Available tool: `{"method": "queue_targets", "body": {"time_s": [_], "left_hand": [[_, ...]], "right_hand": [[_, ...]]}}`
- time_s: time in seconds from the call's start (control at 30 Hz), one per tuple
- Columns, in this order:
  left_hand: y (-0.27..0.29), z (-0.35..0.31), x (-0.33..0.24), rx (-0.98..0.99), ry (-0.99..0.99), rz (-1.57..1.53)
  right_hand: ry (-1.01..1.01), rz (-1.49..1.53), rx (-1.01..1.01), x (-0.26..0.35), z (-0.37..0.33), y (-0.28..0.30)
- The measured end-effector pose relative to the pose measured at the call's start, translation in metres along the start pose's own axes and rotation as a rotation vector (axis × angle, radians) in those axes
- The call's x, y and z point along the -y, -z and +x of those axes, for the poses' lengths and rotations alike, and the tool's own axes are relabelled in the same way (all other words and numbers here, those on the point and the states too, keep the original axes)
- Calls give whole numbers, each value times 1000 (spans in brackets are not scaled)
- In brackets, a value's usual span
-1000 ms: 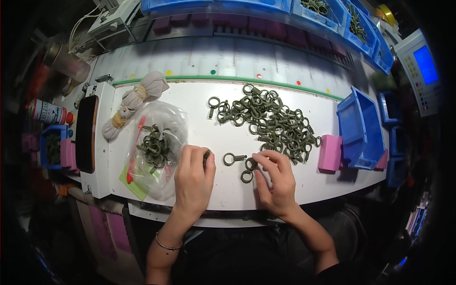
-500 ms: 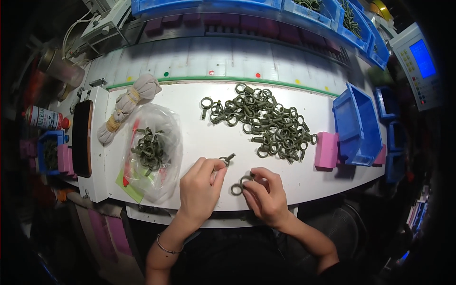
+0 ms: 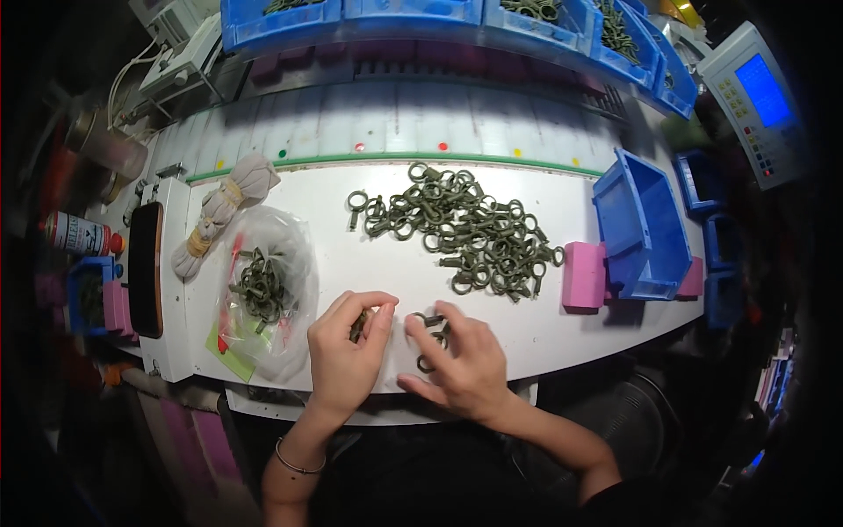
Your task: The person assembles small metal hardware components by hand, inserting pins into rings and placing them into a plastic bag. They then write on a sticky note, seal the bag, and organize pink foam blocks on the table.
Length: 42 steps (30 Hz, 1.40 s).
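My left hand (image 3: 345,351) is curled at the front of the white table, thumb and fingertips almost together. A dark green ring-ended piece (image 3: 358,326) shows partly inside its fingers. To its right, my right hand (image 3: 463,362) has its fingers spread above the tabletop. Under and beside those fingers are dark green ring pieces (image 3: 428,361), partly covered by the hand. Farther back lies a heap of similar ring pieces (image 3: 479,227) with short stems. A clear plastic bag (image 3: 297,329) left of my hands contains several more.
A tied grey cloth bundle (image 3: 224,207) and a dark phone-like slab (image 3: 147,270) lie at the left. Pink blocks (image 3: 584,276) and a tilted blue bin (image 3: 638,228) stand at the right. Blue bins (image 3: 413,13) line the back, near a device with a blue screen (image 3: 762,90).
My right hand has spread its fingers and let go of the ring pieces. The left hand has drawn its piece into its fingers. The whole view has shifted slightly.
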State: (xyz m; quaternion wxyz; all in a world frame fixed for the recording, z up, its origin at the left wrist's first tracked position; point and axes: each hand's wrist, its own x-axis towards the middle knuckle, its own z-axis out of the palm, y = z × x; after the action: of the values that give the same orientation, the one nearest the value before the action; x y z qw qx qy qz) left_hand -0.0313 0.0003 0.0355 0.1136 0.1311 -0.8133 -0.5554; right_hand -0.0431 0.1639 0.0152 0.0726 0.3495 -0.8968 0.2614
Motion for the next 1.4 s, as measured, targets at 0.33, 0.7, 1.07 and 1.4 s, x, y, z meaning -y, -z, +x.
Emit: {"method": "queue_targets", "body": {"time_s": [0.33,0.7,1.07,1.4], "left_hand": [[-38,32,-18,226,-127,55],[-69,36,-8,169,-378,277],[11,18,-21,204,325,-459],[87,-9,-19,92,439,-771]], "right_hand": [[247,-161,-168,-17,-22,-9],[378,-158,-46,-27,-24,3],[-730,1131,298,-20,24,28],[-825,2004,585,0,73,21]]}}
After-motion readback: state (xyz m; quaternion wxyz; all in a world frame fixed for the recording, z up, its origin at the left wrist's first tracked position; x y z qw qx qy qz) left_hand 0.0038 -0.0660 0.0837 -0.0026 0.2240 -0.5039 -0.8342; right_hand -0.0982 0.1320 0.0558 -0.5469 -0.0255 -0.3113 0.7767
